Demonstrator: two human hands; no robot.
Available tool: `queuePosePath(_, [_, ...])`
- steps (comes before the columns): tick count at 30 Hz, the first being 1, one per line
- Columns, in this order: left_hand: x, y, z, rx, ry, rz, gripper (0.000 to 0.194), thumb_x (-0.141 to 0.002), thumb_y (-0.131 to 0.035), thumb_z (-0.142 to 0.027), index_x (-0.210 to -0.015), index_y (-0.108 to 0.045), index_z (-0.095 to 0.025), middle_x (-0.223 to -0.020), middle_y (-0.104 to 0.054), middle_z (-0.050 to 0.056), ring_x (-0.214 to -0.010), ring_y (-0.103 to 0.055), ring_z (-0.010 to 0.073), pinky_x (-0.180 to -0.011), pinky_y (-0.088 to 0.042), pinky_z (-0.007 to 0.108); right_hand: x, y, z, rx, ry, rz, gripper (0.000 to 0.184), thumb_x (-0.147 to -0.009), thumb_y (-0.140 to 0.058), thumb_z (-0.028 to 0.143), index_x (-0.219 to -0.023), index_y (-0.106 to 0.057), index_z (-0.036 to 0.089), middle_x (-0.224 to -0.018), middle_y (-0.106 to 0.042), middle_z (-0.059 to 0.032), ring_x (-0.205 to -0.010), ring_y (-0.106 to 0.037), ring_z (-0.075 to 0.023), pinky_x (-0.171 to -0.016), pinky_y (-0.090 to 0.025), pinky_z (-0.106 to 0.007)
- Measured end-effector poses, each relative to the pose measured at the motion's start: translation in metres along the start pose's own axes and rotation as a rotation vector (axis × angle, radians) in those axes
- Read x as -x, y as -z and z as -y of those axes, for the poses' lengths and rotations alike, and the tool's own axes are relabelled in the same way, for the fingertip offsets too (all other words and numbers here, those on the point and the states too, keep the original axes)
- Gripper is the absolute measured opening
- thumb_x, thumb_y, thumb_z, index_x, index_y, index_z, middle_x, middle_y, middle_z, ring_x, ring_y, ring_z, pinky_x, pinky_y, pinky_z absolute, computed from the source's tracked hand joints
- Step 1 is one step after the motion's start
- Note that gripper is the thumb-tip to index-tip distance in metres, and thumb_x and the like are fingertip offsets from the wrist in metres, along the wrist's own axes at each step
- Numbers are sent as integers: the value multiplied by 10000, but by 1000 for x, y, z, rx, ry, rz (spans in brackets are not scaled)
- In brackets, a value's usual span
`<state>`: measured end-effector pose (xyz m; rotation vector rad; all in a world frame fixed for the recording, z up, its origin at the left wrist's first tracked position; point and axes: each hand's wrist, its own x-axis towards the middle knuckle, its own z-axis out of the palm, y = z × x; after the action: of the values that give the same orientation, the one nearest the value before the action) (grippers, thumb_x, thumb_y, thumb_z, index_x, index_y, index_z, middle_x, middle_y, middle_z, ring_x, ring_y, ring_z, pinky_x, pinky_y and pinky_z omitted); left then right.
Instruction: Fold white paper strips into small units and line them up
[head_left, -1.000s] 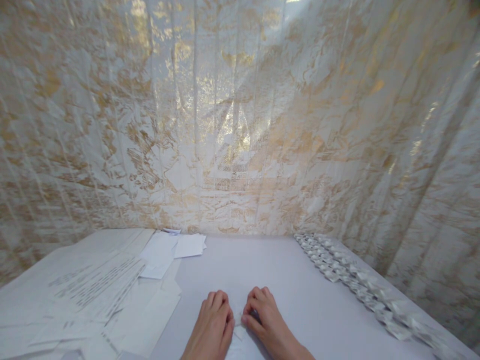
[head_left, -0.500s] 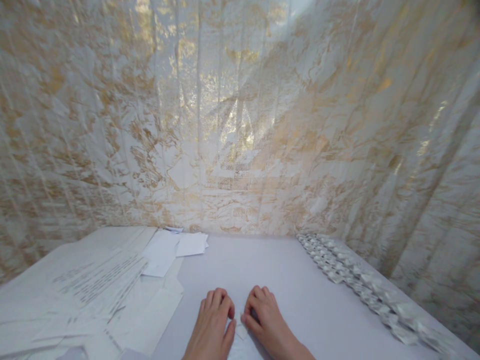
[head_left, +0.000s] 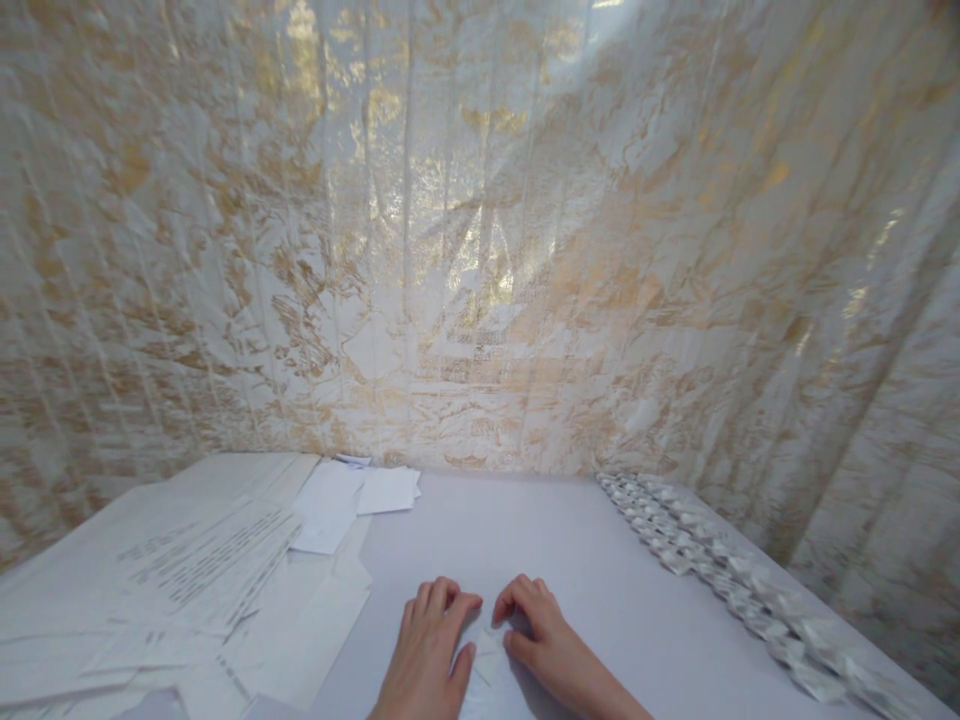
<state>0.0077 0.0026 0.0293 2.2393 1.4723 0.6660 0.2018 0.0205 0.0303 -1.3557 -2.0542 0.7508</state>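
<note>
A small piece of folded white paper (head_left: 490, 662) lies on the table between my two hands. To its left is my left hand (head_left: 431, 645), palm down, its thumb apart from its bent index finger. The index fingertip reaches over the far end of the paper. My right hand (head_left: 547, 640) is on the other side, fingers curved, with a gap between thumb and index fingertip. Its fingertips are at the paper's right edge. Whether they touch it, I cannot tell. The paper's near end runs out of view at the bottom.
Large printed sheets (head_left: 217, 560) cover the left side of the white table (head_left: 600, 570). Smaller white slips (head_left: 390, 490) lie at their far end. Rows of small folded paper pieces (head_left: 750, 600) line the right edge. A patterned curtain (head_left: 480, 250) hangs behind.
The thumb and index finger of each hand have moved apart. My right hand has shifted slightly right, and more of the paper between the hands shows.
</note>
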Motion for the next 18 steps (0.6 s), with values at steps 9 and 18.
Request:
queuePosePath(9, [2, -6, 0, -84, -119, -21, 430, -722, -481, 15, -1035, -643, -231, -1136, -596, 63, -1103, -497, 254, -920, -381, 376, 6, -4, 9, 52, -16, 8, 251, -692, -652, 134, -932, -635, 203, -1019, -586, -38, -1031, -510, -256, -958, -354, -388])
queuePosePath(18, [0, -1, 1, 377, -45, -45, 203, -728, -470, -80, -842, -550, -227, -878, -599, 11, -884, -554, 210, -816, -404, 314, 8, -17, 15, 77, 37, -67, 234, -672, -710, 57, -824, -609, 204, -953, -584, -24, -965, -537, -242, -886, -393, -353])
